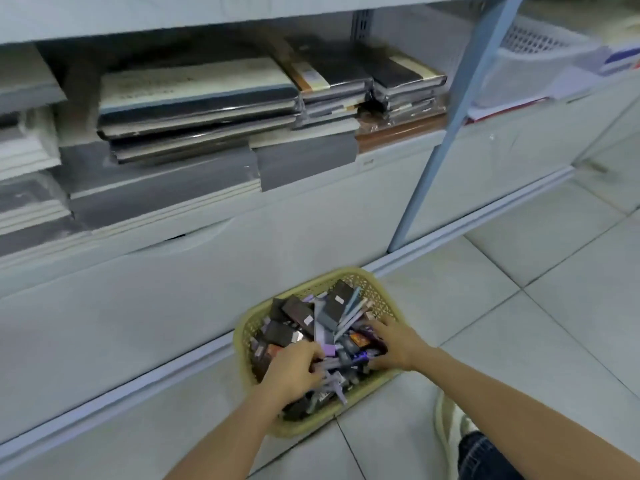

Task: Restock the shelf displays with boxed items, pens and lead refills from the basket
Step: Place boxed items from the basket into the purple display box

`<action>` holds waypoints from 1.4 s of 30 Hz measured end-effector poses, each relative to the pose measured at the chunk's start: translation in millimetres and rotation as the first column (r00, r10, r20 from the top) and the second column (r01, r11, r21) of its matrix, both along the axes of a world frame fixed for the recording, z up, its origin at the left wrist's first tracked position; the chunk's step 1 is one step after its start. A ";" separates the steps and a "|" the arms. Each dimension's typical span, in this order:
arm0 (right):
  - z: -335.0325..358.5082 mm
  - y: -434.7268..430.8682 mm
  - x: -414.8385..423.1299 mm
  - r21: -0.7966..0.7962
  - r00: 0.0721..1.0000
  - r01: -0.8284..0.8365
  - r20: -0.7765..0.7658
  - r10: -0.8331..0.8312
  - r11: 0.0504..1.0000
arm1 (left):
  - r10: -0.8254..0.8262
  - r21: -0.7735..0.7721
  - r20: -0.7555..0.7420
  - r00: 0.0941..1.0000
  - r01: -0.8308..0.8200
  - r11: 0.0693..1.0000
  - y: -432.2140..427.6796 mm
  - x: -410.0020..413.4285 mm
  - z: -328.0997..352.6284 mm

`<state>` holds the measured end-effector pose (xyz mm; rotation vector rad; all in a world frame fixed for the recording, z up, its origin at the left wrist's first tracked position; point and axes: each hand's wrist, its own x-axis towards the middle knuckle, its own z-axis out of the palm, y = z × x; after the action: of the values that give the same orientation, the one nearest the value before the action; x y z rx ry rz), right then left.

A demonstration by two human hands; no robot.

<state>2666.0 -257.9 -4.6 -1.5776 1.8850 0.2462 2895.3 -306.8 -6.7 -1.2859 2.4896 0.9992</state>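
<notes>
A yellow plastic basket point(349, 276) stands on the tiled floor against the shelf base. It is heaped with small dark boxes point(298, 311), purple packs and pens point(353, 315). My left hand point(292, 370) is down in the near left of the basket, its fingers curled around a bundle of purple-grey pens or refills point(332, 370). Spread over the dark packs at the right side of the basket is my right hand point(393, 344); whether it grips anything stays hidden.
The lowest shelf point(398, 154) above holds stacks of wrapped notebooks and albums point(197, 109). A blue-grey upright post point(446, 133) stands right of them. A white mesh basket point(540, 60) sits at the far right. My knee and shoe point(457, 424) are at the lower right.
</notes>
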 end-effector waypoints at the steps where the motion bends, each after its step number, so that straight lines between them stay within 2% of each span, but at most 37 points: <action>1: -11.9 2.7 0.0 0.037 0.999 -0.014 -0.043 0.015 0.999 | -0.026 -0.028 0.015 1.000 0.027 0.999 0.7 -2.6 -10.3; 3: -29.7 5.4 0.2 0.036 0.990 -0.051 -0.130 0.056 0.998 | -0.047 -0.099 0.075 0.996 0.054 0.994 0.8 -5.5 -25.9; 7: -42.7 0.3 -2.3 -0.118 0.966 -0.171 -0.215 0.143 0.978 | -0.032 -0.176 0.121 0.992 0.053 0.983 -1.5 -2.7 -46.8; 10: -34.8 -9.4 -12.0 -0.240 0.973 -0.226 -0.109 0.205 0.944 | 0.034 -0.206 0.028 0.999 -0.028 0.978 -7.1 -1.6 -53.2; 13: -19.3 -14.3 -21.3 -0.356 0.991 -0.042 0.102 0.083 0.934 | 0.202 -0.196 -0.154 0.967 -0.230 0.953 -8.9 -9.6 -48.0; 14: -14.9 -15.0 -22.0 -0.396 0.988 0.045 0.153 0.017 0.917 | 0.265 -0.143 -0.220 0.939 -0.299 0.943 -8.0 -13.7 -43.4; 15: -11.3 -15.4 -21.1 -0.444 0.980 0.127 0.192 -0.044 0.887 | 0.332 -0.012 -0.278 0.902 -0.348 0.937 -7.3 -18.2 -37.5; 16: -8.3 -15.2 -17.4 -0.489 0.970 0.190 0.228 -0.085 0.851 | 0.411 0.199 -0.309 0.858 -0.364 0.910 -5.7 -25.2 -30.8; 17: -5.3 -14.9 -10.8 -0.524 0.959 0.228 0.265 -0.098 0.821 | 0.503 0.452 -0.320 0.803 -0.337 0.826 -3.4 -34.7 -21.3; 18: -2.6 -13.6 -1.8 -0.546 0.953 0.234 0.291 -0.080 0.804 | 0.597 0.660 -0.313 0.739 -0.282 0.696 -0.6 -45.7 -13.4; 19: -0.8 -11.8 8.6 -0.560 0.952 0.213 0.303 -0.042 0.801 | 0.688 0.780 -0.297 0.663 -0.247 0.575 2.1 -57.7 -8.1; 22: 1.8 -6.2 34.5 -0.488 0.899 0.141 0.428 0.095 0.861 | 0.929 0.889 -0.130 0.346 -0.374 0.264 3.9 -80.3 -1.5; 23: 2.0 -5.4 36.8 -0.425 0.854 0.122 0.505 0.123 0.897 | 0.958 0.880 -0.105 0.266 -0.424 0.214 1.1 -79.4 -3.7; 25: 3.2 -7.0 31.4 -0.266 0.762 0.108 0.640 0.092 0.958 | 0.973 0.865 -0.096 0.210 -0.466 0.186 -7.6 -67.3 -14.0; 27: 4.3 -12.5 22.0 -0.160 0.701 0.227 0.712 -0.047 0.961 | 0.976 0.870 -0.094 0.195 -0.461 0.176 -18.0 -48.7 -25.3; 28: 2.1 -16.2 16.6 -0.174 0.703 0.327 0.702 -0.115 0.929 | 0.977 0.884 -0.100 0.188 -0.435 0.174 -21.8 -40.1 -29.4; 29: -3.4 -19.9 10.3 -0.222 0.747 0.404 0.640 -0.180 0.887 | 0.973 0.891 -0.112 0.200 -0.412 0.188 -24.7 -32.5 -32.0; 30: -10.8 -22.4 4.8 -0.277 0.825 0.409 0.521 -0.222 0.870 | 0.963 0.883 -0.126 0.237 -0.415 0.218 -26.9 -25.6 -34.7; 32: -27.2 -25.2 0.9 -0.249 0.963 0.215 0.217 -0.162 0.944 | 0.940 0.851 -0.144 0.309 -0.447 0.277 -29.5 -13.7 -41.2; 33: -36.9 -24.3 1.9 -0.176 0.985 0.136 0.131 -0.114 0.975 | 0.931 0.841 -0.149 0.333 -0.452 0.296 -30.4 -8.6 -44.9; 35: -51.0 -23.0 7.1 -0.127 0.991 0.116 0.082 -0.106 0.985 | 0.920 0.841 -0.147 0.364 -0.443 0.310 -32.0 -2.5 -50.8; 39: -65.0 -22.6 10.5 -0.238 0.996 0.086 0.028 -0.081 0.967 | 0.895 0.831 -0.146 0.422 -0.438 0.343 -30.3 -2.5 -58.0; 42: -68.8 -23.2 6.2 -0.206 0.996 0.079 0.054 -0.070 0.975 | 0.882 0.815 -0.146 0.449 -0.450 0.364 -30.3 -4.4 -59.0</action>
<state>2672.2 -281.1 -73.4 -1.6283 1.9812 -0.0220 2891.0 -337.1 -65.7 -1.9928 1.2744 2.5656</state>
